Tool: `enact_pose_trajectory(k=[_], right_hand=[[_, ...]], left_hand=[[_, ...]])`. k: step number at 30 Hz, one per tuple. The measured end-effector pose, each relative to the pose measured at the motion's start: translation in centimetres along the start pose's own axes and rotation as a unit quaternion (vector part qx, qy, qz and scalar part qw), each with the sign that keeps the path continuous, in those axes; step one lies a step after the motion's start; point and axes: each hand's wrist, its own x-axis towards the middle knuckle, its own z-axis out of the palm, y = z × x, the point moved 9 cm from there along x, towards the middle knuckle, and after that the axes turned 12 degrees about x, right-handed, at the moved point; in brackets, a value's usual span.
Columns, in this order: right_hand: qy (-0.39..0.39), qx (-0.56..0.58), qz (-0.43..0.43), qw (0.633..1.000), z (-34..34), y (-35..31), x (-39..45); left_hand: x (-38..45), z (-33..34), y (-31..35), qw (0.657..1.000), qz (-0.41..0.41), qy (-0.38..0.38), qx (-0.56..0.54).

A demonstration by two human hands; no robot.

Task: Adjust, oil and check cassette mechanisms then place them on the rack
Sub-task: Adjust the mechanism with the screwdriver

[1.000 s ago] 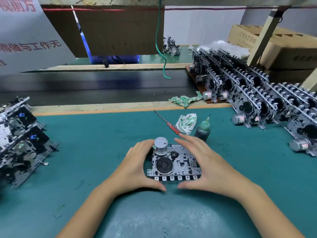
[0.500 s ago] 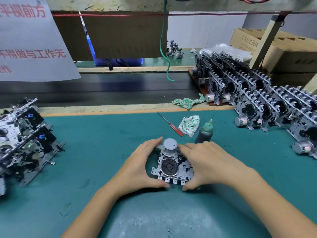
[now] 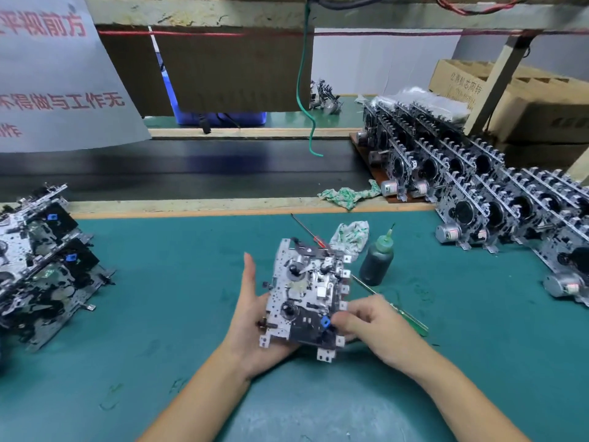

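Note:
I hold one cassette mechanism raised off the green mat, its metal plate with two spindles and a blue part facing me. My left hand holds it from the left and below, one digit pointing straight up along its left edge. My right hand pinches its lower right corner near the blue part with curled fingers. Rows of finished mechanisms stand on the rack at the right.
A dark oil bottle with a green nozzle stands right of the mechanism. A red-handled screwdriver and a rag lie behind it. A green-handled screwdriver lies beyond my right hand. Stacked mechanisms sit at the left; a black conveyor belt runs behind.
The mechanism lay motor side up on the mat between both hands. It is now lifted and turned over, its spindle side facing me.

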Motion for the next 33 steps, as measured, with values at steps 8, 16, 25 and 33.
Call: enact_pose_trajectory(k=[8, 16, 25, 33], right_hand=[[0.361, -0.49, -0.09, 0.789, -7.2, -4.3, -3.2], [0.248, -0.536, 0.098, 0.801, -7.2, 0.6, -1.2], [0.058, 0.107, 0.127, 0.984, -5.2, 2.3, -0.6], [-0.012, 0.083, 0.149, 0.985, -1.7, 2.4, 0.7]], left_hand=[[0.7, -1.3, 0.8, 0.997, 0.017, 0.068, -0.017], [1.0, -2.2, 0.1, 0.997, -0.005, 0.077, -0.019], [1.1, -2.0, 0.0, 0.997, -0.008, 0.051, -0.052], [1.1, -2.3, -0.3, 0.995, -0.047, 0.077, -0.033]])
